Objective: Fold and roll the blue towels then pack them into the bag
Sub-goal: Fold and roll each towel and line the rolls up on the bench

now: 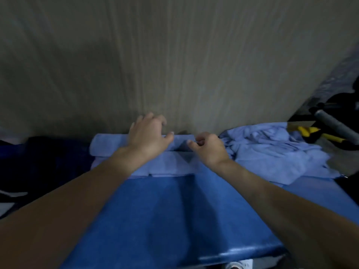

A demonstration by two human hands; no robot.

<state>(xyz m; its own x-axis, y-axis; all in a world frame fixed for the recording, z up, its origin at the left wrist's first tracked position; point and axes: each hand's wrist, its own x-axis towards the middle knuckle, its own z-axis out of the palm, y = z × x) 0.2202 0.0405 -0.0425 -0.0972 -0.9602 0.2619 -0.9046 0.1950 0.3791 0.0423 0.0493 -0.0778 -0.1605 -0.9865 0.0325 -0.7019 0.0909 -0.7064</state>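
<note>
Rolling step: left hand (148, 136) curls over the part-rolled towel (108, 146) at the far side of the worktop (174, 220), right hand (209, 150) pinches the roll; next probably needs even, tight rolling over the flat tail.

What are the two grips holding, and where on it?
The towel, at its rolled far end: the left grip curls over the roll's middle; the right grip pinches it near the right end.

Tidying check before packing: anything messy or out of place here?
The rolled towel looks neat. Right of it, a crumpled towel pile lies unfolded, and a yellow-handled tool sits by its far edge, out of place among laundry.
</note>
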